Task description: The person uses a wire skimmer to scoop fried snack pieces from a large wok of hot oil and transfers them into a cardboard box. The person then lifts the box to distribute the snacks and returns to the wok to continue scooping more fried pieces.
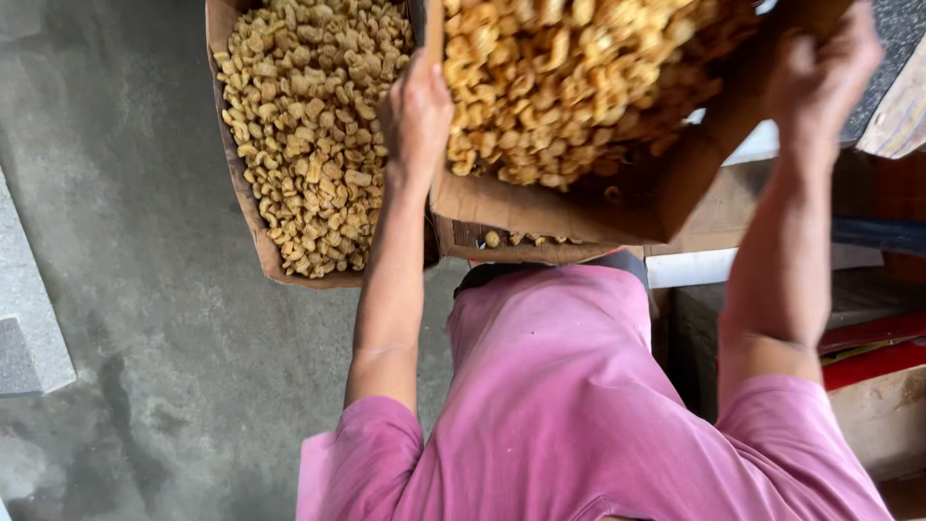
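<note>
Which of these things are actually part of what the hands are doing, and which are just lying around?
In use: left hand and right hand gripping the tilted cardboard box of golden snack pieces.

Lying about: second filled box, red items, grey slab.

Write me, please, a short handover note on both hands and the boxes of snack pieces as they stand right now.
Left hand grips the left edge of the raised cardboard box, which is tilted and full of golden snack pieces. Right hand grips its right edge.
A second open box stands to the left on the concrete floor, full of paler pieces.
Done: the box is lifted. Left: it has not been set down; a few loose pieces lie beneath it.
</note>
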